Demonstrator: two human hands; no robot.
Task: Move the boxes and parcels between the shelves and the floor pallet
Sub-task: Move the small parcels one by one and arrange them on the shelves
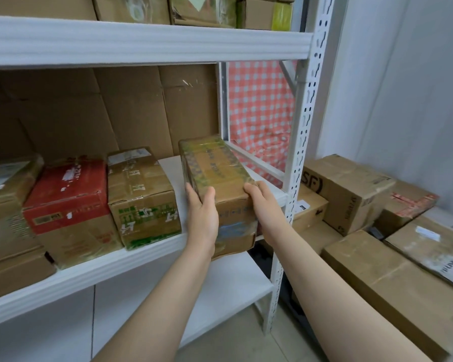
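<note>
On the middle shelf [141, 254], a red-topped box [66, 194] and a green-printed box [141, 194] sit side by side. Near the shelf's right end, the left hand [202, 218] and right hand [262, 202] clasp opposite sides of a taped brown box [217, 173] overhanging the front edge. Floor boxes [377, 270] lie right of the upright
</note>
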